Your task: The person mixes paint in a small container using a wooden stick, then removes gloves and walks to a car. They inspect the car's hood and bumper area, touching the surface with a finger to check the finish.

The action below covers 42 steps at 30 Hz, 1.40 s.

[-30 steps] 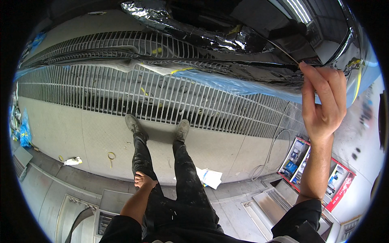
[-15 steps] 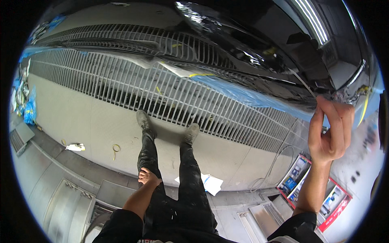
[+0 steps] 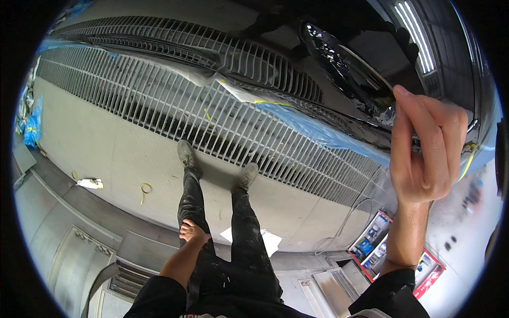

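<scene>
My right hand [image 3: 424, 146] is raised at the right, against a glossy black car body panel [image 3: 371, 29]. Its thumb and forefinger pinch the end of a thin pale strip [image 3: 366, 64]. The strip runs up and left from the fingertips, along a shiny, long oval shape [image 3: 331, 69] on the panel; I cannot tell whether this is a lamp or a recess. The other fingers are curled. Low in the view, my left hand [image 3: 192, 231] rests on my left knee, its fingers bent round the dark trouser leg [image 3: 190, 199].
Blue film [image 3: 313, 127] and a pale sheet with yellow tape [image 3: 241, 93] edge the panel's bottom. A metal floor grating [image 3: 132, 98] lies before my shoes. Yellow tape loops, white paper [image 3: 271, 243], a hose [image 3: 347, 225] and a red-edged case [image 3: 429, 273] are on the floor.
My right hand has moved left and up with the strip, nearer the oval shape, and a shorter length of strip shows. The view has shifted slightly. The left hand stays on the knee.
</scene>
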Motion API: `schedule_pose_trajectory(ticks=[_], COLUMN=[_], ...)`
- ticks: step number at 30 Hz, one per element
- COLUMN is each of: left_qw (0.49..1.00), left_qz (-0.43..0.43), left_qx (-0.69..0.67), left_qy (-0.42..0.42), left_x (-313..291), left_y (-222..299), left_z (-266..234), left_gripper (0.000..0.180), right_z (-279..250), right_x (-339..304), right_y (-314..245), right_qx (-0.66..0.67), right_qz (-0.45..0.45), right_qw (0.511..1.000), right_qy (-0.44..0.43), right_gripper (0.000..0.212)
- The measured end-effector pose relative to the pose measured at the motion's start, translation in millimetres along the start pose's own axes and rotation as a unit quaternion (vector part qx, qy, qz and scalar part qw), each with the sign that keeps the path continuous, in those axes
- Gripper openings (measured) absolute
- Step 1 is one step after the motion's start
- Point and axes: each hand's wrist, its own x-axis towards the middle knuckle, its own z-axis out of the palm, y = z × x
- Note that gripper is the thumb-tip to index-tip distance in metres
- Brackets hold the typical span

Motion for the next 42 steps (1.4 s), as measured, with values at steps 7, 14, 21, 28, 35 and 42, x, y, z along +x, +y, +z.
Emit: schedule_pose_trajectory(ticks=[7,14,21,28,35,42], left_qw=[1.000,1.000,1.000,1.000,1.000,1.000], left_qz=[0.009,0.008,0.010,0.014,0.018,0.020], left_qx=[-0.008,-0.004,-0.005,-0.008,0.002,0.000], left_qy=[0.009,0.004,0.002,0.008,0.026,0.009], left_x=[0,1,3,-5,1,0], left_y=[-1,-1,-3,-3,-4,-4], left_z=[2,0,3,-7,2,-1], left_gripper=[0.132,0.131,0.131,0.129,0.130,0.130], right_z=[12,16,18,14,5,-2], right_x=[18,23,25,22,19,15], right_y=[2,3,4,5,9,11], right_qx=[-0.024,-0.033,-0.028,-0.039,-0.055,-0.049], right_qz=[-0.028,-0.044,-0.032,-0.026,-0.027,-0.025], right_qw=[0.999,0.998,0.999,0.998,0.996,0.994], right_qy=[-0.010,-0.015,-0.021,-0.042,-0.067,-0.093], right_gripper=[0.028,0.026,0.026,0.026,0.027,0.027])
